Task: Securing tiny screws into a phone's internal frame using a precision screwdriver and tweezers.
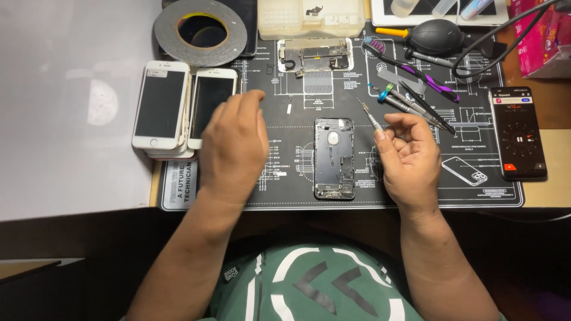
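A gutted phone shell [333, 158] lies on the black mat [476, 199] between two hands: the right hand [409, 159] pinches a thin screwdriver [370, 116], the left hand [234, 145] hovers, fingers loosely open, beside stacked white phones [162, 107]. Beyond lie a tape roll [200, 31] and tools [410, 104].

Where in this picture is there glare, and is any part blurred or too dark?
Head view: a soft pale glare patch lies on the white sheet at left; the mat, opened phone shell and both hands are sharp and evenly lit; the bottom edge, around the person's lap, falls into shadow.
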